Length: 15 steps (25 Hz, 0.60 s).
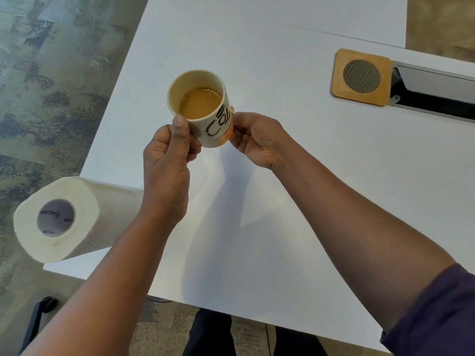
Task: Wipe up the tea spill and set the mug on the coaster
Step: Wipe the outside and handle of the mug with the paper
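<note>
Paper towel, a fat white roll lying on its side, sat nearest, overhanging the left corner of the white table, untouched. Beyond it both hands were clamped on the cream ceramic mug with black lettering and an orange band, which was held up above the tabletop, tilted and about half full of milky tea: the left hand pinched it with thumb at the rim, the right hand gripped the handle side. No spill showed on the table (glare may have hidden it). Farthest off, well apart to the right, lay the square wooden coaster with a round mesh centre. The step looked like mug handling; next it called for a level carry to the coaster.
</note>
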### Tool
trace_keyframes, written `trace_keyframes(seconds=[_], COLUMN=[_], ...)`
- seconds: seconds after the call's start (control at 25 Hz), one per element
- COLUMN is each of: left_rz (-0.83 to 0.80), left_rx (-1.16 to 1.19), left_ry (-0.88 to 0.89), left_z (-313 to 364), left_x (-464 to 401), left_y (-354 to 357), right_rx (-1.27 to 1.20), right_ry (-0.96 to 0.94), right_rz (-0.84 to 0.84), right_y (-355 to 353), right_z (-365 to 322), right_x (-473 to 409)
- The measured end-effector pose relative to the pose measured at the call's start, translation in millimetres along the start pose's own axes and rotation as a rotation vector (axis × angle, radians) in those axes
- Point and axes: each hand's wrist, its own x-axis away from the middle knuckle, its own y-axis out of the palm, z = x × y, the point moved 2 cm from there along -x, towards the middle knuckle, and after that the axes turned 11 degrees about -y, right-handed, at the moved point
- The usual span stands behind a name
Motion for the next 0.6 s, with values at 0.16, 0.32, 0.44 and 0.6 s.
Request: trace_keyframes(seconds=[0.16, 0.32, 0.44, 0.6], left_rz=[0.013, 0.026, 0.035, 0.047], left_rx=[-0.002, 0.01, 0.025, 0.034], left_ry=[-0.019, -0.026, -0.026, -0.027], left_z=[2, 4, 5, 5], left_x=[-1, -4, -7, -9], left_y=[0, 4, 7, 12], right_rx=[-0.004, -0.025, -0.046, -0.098], right_ry=[-0.009, -0.044, -0.079, -0.124], right_rz=[-0.089, -0.102, -0.081, -0.04], right_y=[-4, -9, -13, -14], right_z=[-1, -1, 1, 12], right_x=[0, 2, 5, 12])
